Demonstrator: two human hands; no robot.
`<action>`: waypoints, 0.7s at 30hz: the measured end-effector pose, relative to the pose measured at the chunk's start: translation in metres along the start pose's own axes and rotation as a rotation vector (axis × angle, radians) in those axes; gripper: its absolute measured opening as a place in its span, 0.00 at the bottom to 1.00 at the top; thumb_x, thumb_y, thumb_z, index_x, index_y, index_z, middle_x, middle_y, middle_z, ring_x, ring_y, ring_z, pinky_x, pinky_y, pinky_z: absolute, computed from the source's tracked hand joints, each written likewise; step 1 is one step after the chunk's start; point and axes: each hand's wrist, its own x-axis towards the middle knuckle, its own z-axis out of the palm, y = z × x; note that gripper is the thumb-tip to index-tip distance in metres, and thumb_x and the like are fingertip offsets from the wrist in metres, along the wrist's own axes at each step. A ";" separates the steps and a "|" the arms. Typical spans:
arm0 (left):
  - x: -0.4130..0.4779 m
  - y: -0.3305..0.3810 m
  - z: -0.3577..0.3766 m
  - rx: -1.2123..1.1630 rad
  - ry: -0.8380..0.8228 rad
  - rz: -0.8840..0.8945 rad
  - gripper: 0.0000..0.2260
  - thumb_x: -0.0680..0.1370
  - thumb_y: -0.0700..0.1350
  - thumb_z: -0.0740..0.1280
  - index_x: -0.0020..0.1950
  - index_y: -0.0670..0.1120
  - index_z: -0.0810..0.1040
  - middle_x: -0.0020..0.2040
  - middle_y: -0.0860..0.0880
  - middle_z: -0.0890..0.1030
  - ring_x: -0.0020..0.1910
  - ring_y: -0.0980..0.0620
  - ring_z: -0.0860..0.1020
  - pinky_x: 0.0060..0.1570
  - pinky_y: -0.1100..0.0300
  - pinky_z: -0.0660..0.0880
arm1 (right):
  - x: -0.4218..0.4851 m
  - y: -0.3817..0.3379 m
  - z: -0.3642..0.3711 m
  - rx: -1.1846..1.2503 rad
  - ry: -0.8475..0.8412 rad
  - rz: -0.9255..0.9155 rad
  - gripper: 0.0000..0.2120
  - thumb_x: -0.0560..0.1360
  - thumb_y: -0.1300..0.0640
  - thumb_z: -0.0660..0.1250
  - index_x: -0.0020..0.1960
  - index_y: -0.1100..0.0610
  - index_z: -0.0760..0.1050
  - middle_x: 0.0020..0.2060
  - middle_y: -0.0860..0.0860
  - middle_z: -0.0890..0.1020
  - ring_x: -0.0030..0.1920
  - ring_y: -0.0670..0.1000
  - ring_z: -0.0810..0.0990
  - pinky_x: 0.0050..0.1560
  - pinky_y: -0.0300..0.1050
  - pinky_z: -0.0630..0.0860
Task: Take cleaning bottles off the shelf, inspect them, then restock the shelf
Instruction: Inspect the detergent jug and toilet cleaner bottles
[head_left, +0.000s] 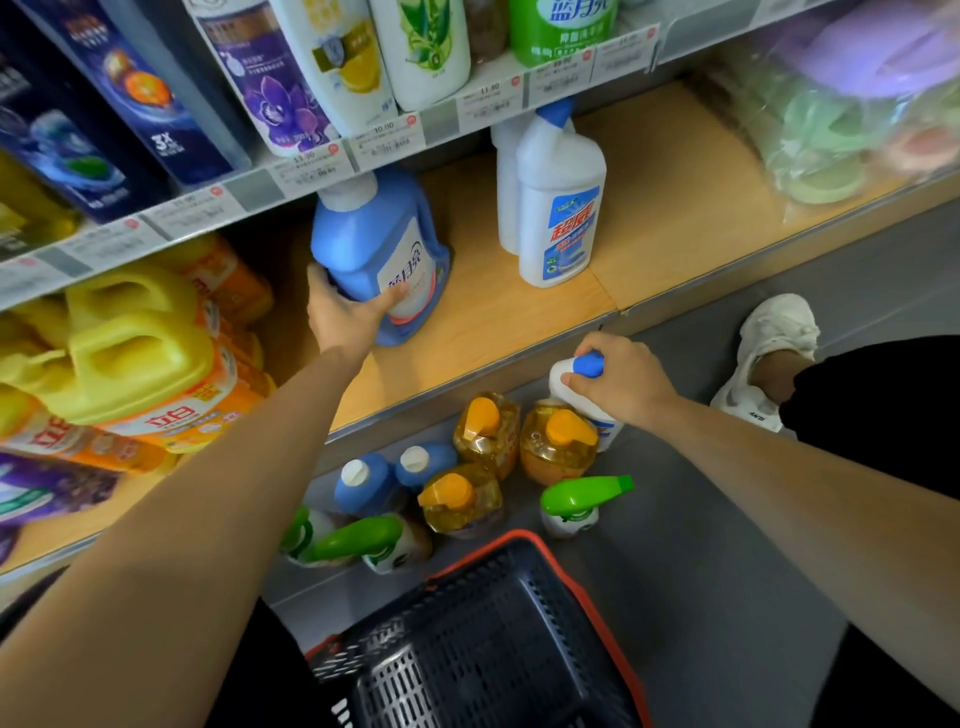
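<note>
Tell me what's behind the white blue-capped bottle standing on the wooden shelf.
Behind the white bottle stands a second white bottle, only its left side showing. Its cap and label are covered, so I cannot tell whether more follow on the shelf.

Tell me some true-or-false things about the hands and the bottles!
1. The left hand holds a blue bottle on the wooden shelf. True.
2. The right hand grips a green spray bottle. False: it grips the top of a white bottle with a blue cap, down by the floor.
3. Three orange-capped bottles stand on the floor. True.
4. The basket is yellow. False: it is dark with a red rim.
</note>
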 end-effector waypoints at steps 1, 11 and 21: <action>-0.005 0.001 -0.002 0.006 -0.005 -0.003 0.38 0.63 0.55 0.83 0.65 0.45 0.69 0.60 0.53 0.78 0.58 0.55 0.77 0.51 0.61 0.79 | 0.001 -0.001 -0.001 -0.021 -0.006 0.006 0.13 0.74 0.47 0.74 0.51 0.51 0.73 0.50 0.52 0.80 0.47 0.52 0.76 0.44 0.45 0.70; -0.066 0.009 -0.041 0.017 -0.190 0.011 0.44 0.58 0.59 0.83 0.70 0.51 0.69 0.59 0.65 0.76 0.58 0.73 0.75 0.51 0.72 0.76 | 0.004 -0.035 -0.019 -0.241 0.006 -0.002 0.22 0.74 0.44 0.72 0.63 0.55 0.78 0.58 0.55 0.81 0.58 0.58 0.79 0.47 0.47 0.75; -0.072 0.018 -0.049 0.144 -0.294 0.159 0.40 0.64 0.48 0.84 0.71 0.47 0.70 0.65 0.51 0.79 0.64 0.51 0.78 0.60 0.50 0.80 | 0.068 -0.131 -0.031 0.179 -0.318 -0.387 0.49 0.66 0.49 0.81 0.79 0.49 0.57 0.75 0.49 0.68 0.73 0.52 0.68 0.72 0.54 0.68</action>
